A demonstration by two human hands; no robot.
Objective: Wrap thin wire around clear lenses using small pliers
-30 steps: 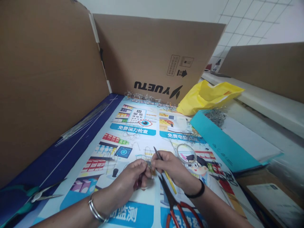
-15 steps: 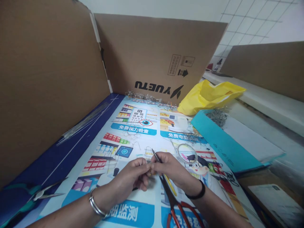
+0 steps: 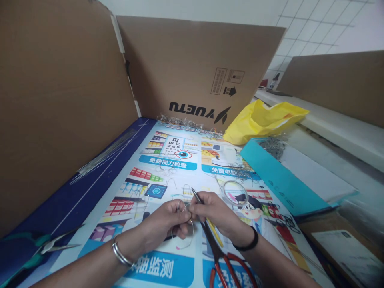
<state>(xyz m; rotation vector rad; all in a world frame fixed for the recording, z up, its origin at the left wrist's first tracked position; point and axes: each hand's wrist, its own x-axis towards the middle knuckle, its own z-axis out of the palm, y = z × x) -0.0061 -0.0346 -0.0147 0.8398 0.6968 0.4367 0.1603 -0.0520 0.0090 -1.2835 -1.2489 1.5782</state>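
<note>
Cardboard screens [image 3: 192, 68]: brown, standing upright along the left side and the back of our bench; the back one carries an upside-down "YUETU" print.

Printed poster [image 3: 168, 160]: blue and white, with an eye chart and shop drawings, lying flat as our work surface.

Teal folder [image 3: 276, 176]: lying to the right of the poster, with a tangle of wire pieces on its far end.

Yellow plastic bag [image 3: 264, 120]: crumpled, behind the folder and against the back screen.

Red-handled pliers [image 3: 220, 256]: on the poster, directly under our right wrist, jaws pointing away from us.

Green-handled pliers [image 3: 45, 246]: at the near left, well apart from our hands.

Left hand [image 3: 168, 224]: fingers closed, pinching the wire loop; metal bangles at the wrist.

Right hand [image 3: 217, 214]: clenched on a thin pointed tool [image 3: 196, 197], whose tip sticks up and away from the fingers; black band at the wrist.

Magnifying lens [image 3: 235, 191]: round, flat on the poster just beyond our right hand.

Wire loop [image 3: 187, 236]: thin, silvery, held between our two hands above the poster's near middle, curving down below the left fingers.
</note>
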